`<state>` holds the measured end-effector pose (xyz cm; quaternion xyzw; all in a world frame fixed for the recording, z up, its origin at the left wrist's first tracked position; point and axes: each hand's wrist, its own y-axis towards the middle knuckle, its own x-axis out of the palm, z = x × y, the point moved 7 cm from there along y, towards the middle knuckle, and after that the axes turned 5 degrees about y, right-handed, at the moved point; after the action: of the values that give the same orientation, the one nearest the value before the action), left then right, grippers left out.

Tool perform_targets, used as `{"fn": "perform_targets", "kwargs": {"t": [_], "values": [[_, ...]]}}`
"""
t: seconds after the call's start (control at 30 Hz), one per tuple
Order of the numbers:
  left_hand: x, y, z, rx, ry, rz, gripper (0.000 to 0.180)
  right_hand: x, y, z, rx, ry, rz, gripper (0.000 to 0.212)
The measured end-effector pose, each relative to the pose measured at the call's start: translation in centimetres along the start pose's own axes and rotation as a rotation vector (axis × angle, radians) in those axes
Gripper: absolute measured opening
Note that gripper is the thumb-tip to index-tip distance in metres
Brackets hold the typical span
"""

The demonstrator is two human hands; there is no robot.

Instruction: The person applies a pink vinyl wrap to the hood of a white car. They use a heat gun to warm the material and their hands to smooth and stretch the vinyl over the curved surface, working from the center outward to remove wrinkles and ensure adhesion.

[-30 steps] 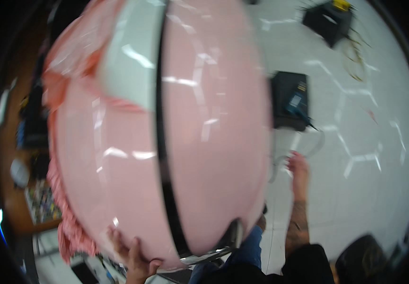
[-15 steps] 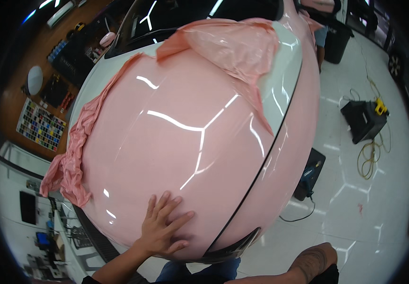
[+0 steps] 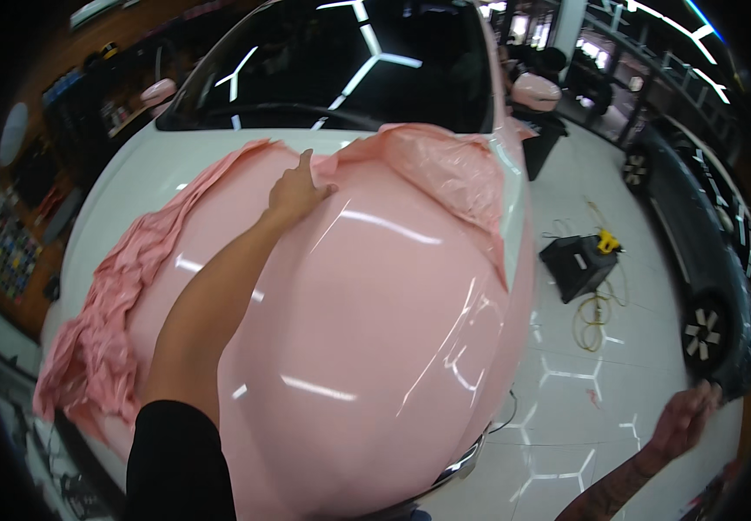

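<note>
Glossy floor point(image 3: 653, 339) alongside; on my feed, left hand point(image 3: 295, 195) has moved up the pink film point(image 3: 375, 304) covering the hood point(image 3: 158, 185), so work likely shifts to its far edge; right hand point(image 3: 686, 421) well aside; can't tell either grip

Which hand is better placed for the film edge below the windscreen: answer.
Likely the left hand: it's at the edge of the pink film; the right hand is far from it.

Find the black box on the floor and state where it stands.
In the head view, the black box stands on the pale floor, right of centre, between the pink-covered car and the dark car, with a yellow cord looped beside it.
</note>
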<state>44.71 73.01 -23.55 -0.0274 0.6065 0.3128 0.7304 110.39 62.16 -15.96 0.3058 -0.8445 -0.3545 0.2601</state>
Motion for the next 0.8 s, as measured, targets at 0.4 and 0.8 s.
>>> {"fn": "perform_targets", "kwargs": {"t": [0.4,0.8], "values": [[3.3,16.1,-2.4,0.234,-0.483,-0.091,0.075,11.2,-2.6,20.1,0.717,-0.002,0.585,0.024],[-28.8,-10.3,-11.6,0.731,0.455,-0.471,0.054,23.8,21.7,47.4,0.643,-0.673,-0.031,0.018]]}}
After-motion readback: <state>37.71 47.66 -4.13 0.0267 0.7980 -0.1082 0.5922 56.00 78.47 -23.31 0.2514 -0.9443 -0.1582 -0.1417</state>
